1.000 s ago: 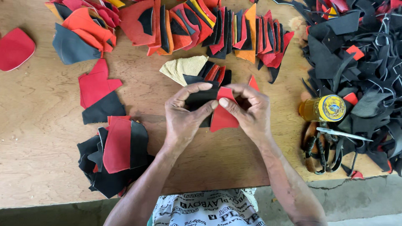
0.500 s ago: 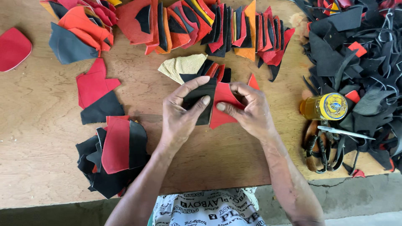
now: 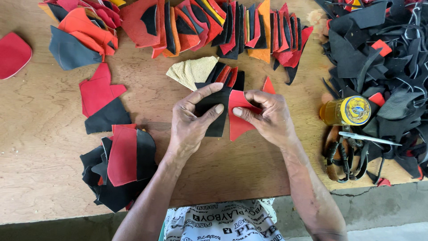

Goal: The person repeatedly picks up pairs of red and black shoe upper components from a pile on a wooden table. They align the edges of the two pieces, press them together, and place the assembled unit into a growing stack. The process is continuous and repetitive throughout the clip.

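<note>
Head view: left hand [image 3: 191,122] pinches black piece [image 3: 217,111], right hand [image 3: 267,117] pinches red piece [image 3: 239,117], edges touching, over wood table [image 3: 40,147].

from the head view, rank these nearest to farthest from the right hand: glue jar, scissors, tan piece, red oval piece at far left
Measured from the right hand:
1. Glue jar, just to its right.
2. Tan piece, up and to its left; scissors, down and to its right. Too close to call.
3. Red oval piece, at the far left edge.
</note>
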